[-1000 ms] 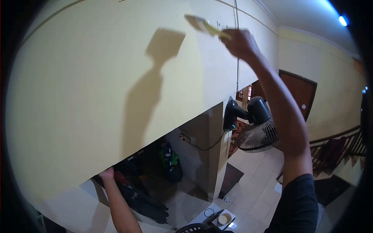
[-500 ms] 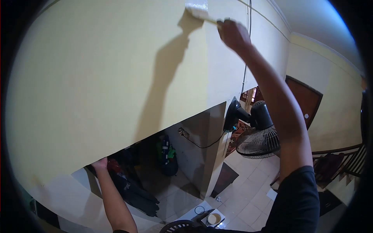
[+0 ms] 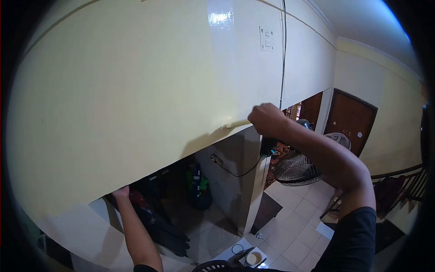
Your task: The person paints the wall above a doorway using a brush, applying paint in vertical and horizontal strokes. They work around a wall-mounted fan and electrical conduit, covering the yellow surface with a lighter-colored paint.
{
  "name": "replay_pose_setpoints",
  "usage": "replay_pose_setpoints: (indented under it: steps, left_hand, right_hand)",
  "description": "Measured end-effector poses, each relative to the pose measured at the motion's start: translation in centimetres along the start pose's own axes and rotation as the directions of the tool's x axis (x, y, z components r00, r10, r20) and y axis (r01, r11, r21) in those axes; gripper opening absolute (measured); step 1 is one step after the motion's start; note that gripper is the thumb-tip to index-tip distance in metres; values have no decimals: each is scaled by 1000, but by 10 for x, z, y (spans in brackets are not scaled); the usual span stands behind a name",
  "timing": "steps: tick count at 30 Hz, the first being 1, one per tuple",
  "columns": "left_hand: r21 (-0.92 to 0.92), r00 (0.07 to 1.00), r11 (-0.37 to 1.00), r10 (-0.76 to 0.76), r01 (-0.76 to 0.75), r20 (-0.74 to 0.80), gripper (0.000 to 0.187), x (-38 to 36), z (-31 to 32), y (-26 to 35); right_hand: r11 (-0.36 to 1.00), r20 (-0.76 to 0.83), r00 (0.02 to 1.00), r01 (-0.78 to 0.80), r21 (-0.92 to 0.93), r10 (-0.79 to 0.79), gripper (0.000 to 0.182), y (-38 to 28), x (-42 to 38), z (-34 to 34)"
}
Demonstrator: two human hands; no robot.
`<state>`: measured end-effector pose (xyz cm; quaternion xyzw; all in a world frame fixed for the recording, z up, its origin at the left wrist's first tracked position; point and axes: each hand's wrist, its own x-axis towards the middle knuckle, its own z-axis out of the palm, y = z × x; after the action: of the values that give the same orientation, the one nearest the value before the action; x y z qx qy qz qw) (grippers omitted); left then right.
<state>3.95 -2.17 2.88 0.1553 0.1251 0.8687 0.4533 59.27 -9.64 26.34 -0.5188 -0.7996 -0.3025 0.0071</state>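
My right hand (image 3: 268, 120) is wrapped round the handle of a paintbrush (image 3: 233, 124), whose head touches the wall close above its lower edge. A wet, shiny strip of pale paint (image 3: 220, 18) runs down the yellowish wall (image 3: 127, 90) at the top. At the wall's lower left edge is my left hand (image 3: 121, 192); its fingers are hidden behind the edge.
A black fan (image 3: 299, 167) stands right of the opening's pillar, with a cable running to a wall socket (image 3: 216, 159). Below are an open paint container (image 3: 253, 259), a dark chair back and the tiled floor. A brown door (image 3: 351, 118) and railing are at the right.
My right hand has moved down with the paintbrush, from the top of the wall to near its lower edge. The view has shifted slightly, and a switch plate now shows. My left hand stays at the edge.
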Motion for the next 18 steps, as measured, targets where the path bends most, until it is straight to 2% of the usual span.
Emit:
replay_pose_setpoints:
  steps: [3,4,5,6,7,8,9,11,12,13,14,15,16,17,18]
  left_hand:
    - [-26,1000,999,-28,28,5,65,0,0,3]
    - [-31,999,999,-36,37,26,65,-1,1,3]
    - [-36,998,998,-44,46,48,65,0,1,2]
    - [-37,998,999,-37,39,53,65,11,-11,-1]
    - [8,981,1000,-19,17,195,64,30,-33,-6]
    - [50,943,999,-5,-12,334,63,40,-46,-6]
    - [46,941,999,4,-21,337,63,40,-47,-2]
    - [-21,919,995,-86,102,384,61,34,-47,0]
    - [-23,969,995,-85,93,230,61,15,-25,2]
    - [-29,970,996,-79,88,229,61,26,-38,1]
    - [-49,895,992,-80,113,439,61,42,-55,-1]
    - [-60,775,988,-72,141,628,61,53,-66,-1]
    - [-64,776,989,-65,135,627,61,51,-64,1]
    - [-63,730,990,-52,129,681,61,49,-61,0]
    - [-60,680,990,-41,124,732,61,45,-56,-1]
  right_hand:
    - [996,-61,998,29,-80,-34,11,27,46,-13]
    - [990,1,1000,27,-135,-27,11,38,63,-30]
    - [985,-88,995,37,-169,-52,14,53,77,-46]
    - [975,-50,998,19,-219,-31,17,66,91,-72]
    - [984,-141,990,-40,-174,15,19,81,103,-93]
    - [971,-154,987,-70,-226,36,19,95,116,-118]
    - [957,-186,981,-107,-268,58,20,104,121,-145]
    - [954,-347,937,-133,-268,33,21,125,124,-185]
    - [956,-407,913,-138,-260,21,20,132,121,-202]
    - [954,-512,856,-88,-285,-74,18,148,123,-210]
    - [930,-512,858,-150,-336,-46,15,160,129,-217]
    - [899,-514,858,-213,-384,-16,16,161,128,-229]
    - [893,-521,844,-326,-309,128,16,154,123,-239]
    - [869,-516,813,-436,-233,270,16,147,118,-247]
    - [859,-518,788,-480,-178,333,17,145,117,-249]
